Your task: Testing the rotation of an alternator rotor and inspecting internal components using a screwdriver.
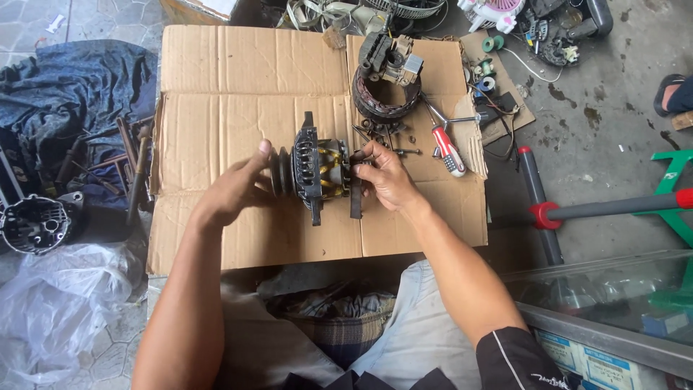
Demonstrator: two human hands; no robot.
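A partly stripped alternator (315,171) lies on its side in the middle of a flattened cardboard sheet (216,94). Its black finned housing, grooved pulley and brass-coloured rotor show. My left hand (238,189) grips the pulley end on the left. My right hand (385,175) holds a dark plate-like part (356,189) against the rotor's right end. Behind them sits the copper-wound stator ring (382,100) with another metal part resting on it. Several loose bolts and small parts (390,136) lie just beyond my right hand.
A red-and-white handled screwdriver (447,150) and a metal wrench (462,119) lie right of the bolts. An alternator housing (32,224), hammers and dark cloth are left of the cardboard. A grey pipe with red fittings (541,213) and a glass case (613,303) stand at right.
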